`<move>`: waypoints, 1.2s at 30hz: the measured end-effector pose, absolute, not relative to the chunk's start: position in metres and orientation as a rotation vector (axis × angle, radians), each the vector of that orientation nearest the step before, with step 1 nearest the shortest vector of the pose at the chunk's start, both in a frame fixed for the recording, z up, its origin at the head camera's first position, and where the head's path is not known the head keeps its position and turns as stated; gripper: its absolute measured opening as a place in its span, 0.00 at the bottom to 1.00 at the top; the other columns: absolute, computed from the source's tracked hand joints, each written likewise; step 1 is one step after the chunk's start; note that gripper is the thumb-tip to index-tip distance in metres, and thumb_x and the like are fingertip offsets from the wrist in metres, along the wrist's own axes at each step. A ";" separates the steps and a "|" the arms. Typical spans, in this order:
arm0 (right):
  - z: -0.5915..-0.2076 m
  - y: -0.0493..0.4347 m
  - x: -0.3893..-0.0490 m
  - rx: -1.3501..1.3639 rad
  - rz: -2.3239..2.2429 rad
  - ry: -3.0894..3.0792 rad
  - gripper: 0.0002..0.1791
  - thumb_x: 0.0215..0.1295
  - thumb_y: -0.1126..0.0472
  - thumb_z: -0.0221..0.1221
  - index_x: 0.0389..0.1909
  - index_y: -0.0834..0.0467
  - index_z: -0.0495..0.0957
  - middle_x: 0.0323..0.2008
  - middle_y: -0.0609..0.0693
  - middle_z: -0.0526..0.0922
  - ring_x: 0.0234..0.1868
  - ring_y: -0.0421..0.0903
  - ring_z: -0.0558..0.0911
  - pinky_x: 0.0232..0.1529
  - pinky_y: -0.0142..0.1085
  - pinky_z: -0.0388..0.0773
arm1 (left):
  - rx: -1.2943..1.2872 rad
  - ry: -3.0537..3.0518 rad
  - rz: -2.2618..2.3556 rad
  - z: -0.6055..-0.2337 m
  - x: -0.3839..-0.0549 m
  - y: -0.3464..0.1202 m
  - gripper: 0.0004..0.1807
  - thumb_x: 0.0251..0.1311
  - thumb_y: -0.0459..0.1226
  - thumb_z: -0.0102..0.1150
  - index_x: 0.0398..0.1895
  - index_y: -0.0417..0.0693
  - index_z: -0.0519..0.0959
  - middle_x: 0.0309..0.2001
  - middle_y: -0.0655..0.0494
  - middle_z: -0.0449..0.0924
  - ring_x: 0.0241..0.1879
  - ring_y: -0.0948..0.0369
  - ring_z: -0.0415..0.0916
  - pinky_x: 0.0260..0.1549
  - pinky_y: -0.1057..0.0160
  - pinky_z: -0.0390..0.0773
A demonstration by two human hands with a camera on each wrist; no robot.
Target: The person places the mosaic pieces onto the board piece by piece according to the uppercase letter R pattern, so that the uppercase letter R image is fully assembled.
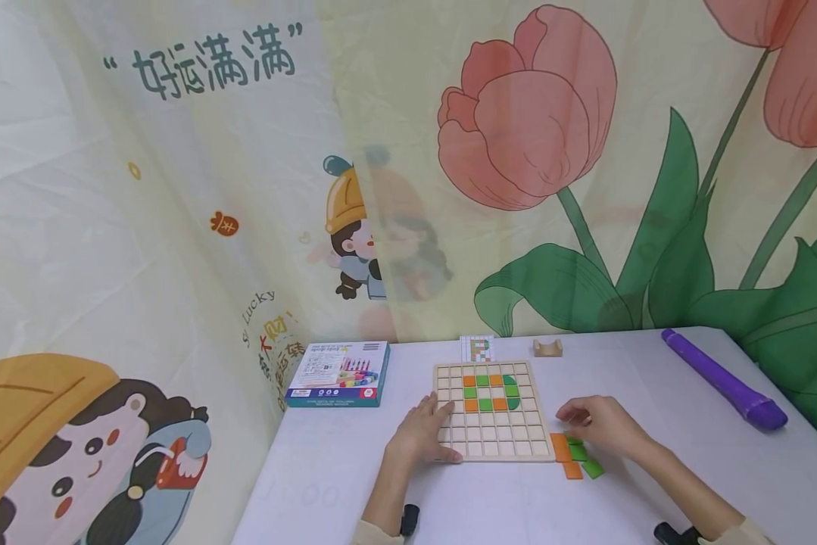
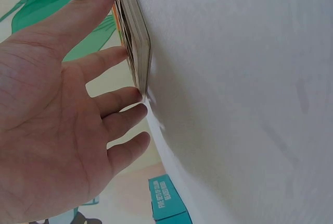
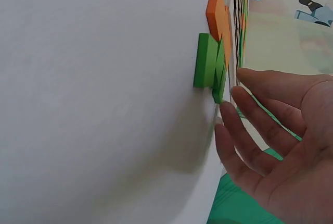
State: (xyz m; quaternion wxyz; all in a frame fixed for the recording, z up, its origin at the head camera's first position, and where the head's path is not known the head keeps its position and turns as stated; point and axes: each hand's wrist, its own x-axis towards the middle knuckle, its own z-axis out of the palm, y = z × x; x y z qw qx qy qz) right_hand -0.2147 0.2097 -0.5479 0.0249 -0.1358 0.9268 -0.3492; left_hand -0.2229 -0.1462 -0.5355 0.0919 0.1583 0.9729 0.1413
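Note:
A wooden grid board (image 1: 490,450) lies on the table, with orange and green tiles (image 1: 487,381) set in a ring in its upper right cells. My left hand (image 1: 418,431) rests against the board's left side, its thumb at the near corner and fingers spread along the edge. In the left wrist view those fingers (image 2: 115,99) look straight and loose against the board's rim (image 2: 140,36). Right of the board, my right hand (image 1: 602,424) hovers by loose orange tiles (image 1: 560,448) and green tiles (image 1: 593,468). Its fingers (image 3: 250,109) are slightly bent, with no tile visible between them.
Behind the board stands a small pattern card (image 1: 477,349), with a wooden block (image 1: 547,348) to its right. A flat teal-edged box (image 1: 340,375) lies at the left. A purple cylindrical object (image 1: 721,378) lies at the far right. Printed curtains hang behind the table.

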 end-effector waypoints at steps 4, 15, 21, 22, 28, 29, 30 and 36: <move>-0.552 0.215 -0.212 -0.415 -1.023 2.885 0.16 0.51 0.71 0.75 0.41 0.55 0.88 0.38 0.43 0.88 0.39 0.44 0.83 0.40 0.37 0.84 | 0.465 2.891 0.423 -0.536 -0.223 -0.146 0.55 0.42 0.55 0.84 0.77 0.55 0.70 0.81 0.42 0.58 0.80 0.47 0.54 0.76 0.47 0.62; -0.548 0.217 -0.213 -0.356 -1.057 2.857 0.17 0.51 0.73 0.75 0.42 0.57 0.87 0.30 0.43 0.82 0.34 0.43 0.78 0.33 0.31 0.80 | 0.467 2.888 0.436 -0.535 -0.222 -0.147 0.55 0.43 0.54 0.84 0.77 0.53 0.70 0.81 0.41 0.57 0.80 0.47 0.54 0.77 0.46 0.61; -0.540 0.222 -0.217 -0.351 -1.130 2.792 0.16 0.55 0.71 0.74 0.45 0.58 0.87 0.31 0.45 0.81 0.35 0.46 0.78 0.32 0.32 0.81 | 0.456 2.882 0.449 -0.532 -0.221 -0.146 0.55 0.43 0.54 0.84 0.77 0.54 0.70 0.81 0.42 0.57 0.80 0.47 0.54 0.76 0.46 0.62; -0.539 0.222 -0.217 -0.351 -1.136 2.793 0.16 0.55 0.70 0.74 0.46 0.58 0.87 0.31 0.45 0.82 0.35 0.46 0.79 0.32 0.32 0.81 | 0.455 2.880 0.454 -0.532 -0.221 -0.146 0.55 0.43 0.54 0.84 0.77 0.54 0.70 0.81 0.42 0.57 0.80 0.47 0.54 0.76 0.46 0.62; -0.536 0.219 -0.221 -0.347 -1.172 2.804 0.17 0.56 0.70 0.73 0.47 0.59 0.87 0.31 0.44 0.82 0.35 0.46 0.79 0.33 0.31 0.81 | 0.451 2.882 0.455 -0.531 -0.221 -0.145 0.55 0.42 0.53 0.84 0.77 0.55 0.70 0.81 0.42 0.57 0.80 0.47 0.54 0.76 0.46 0.62; -0.535 0.218 -0.222 -0.369 -1.174 2.808 0.16 0.56 0.70 0.73 0.47 0.60 0.87 0.31 0.45 0.82 0.35 0.46 0.79 0.33 0.32 0.81 | 0.450 2.881 0.456 -0.532 -0.221 -0.145 0.55 0.42 0.53 0.84 0.77 0.54 0.70 0.81 0.42 0.57 0.80 0.47 0.54 0.76 0.46 0.62; -0.535 0.216 -0.223 -0.374 -1.179 2.809 0.16 0.56 0.70 0.73 0.47 0.60 0.87 0.31 0.44 0.82 0.35 0.46 0.79 0.33 0.31 0.81 | 0.448 2.880 0.458 -0.532 -0.221 -0.145 0.55 0.42 0.53 0.85 0.77 0.54 0.70 0.81 0.42 0.57 0.80 0.47 0.54 0.76 0.46 0.62; -0.535 0.202 -0.228 -0.379 -1.196 2.816 0.14 0.57 0.68 0.73 0.46 0.59 0.87 0.30 0.44 0.82 0.35 0.45 0.79 0.34 0.30 0.81 | 0.443 2.870 0.488 -0.532 -0.221 -0.145 0.54 0.43 0.52 0.85 0.77 0.53 0.70 0.81 0.41 0.57 0.80 0.46 0.53 0.76 0.44 0.61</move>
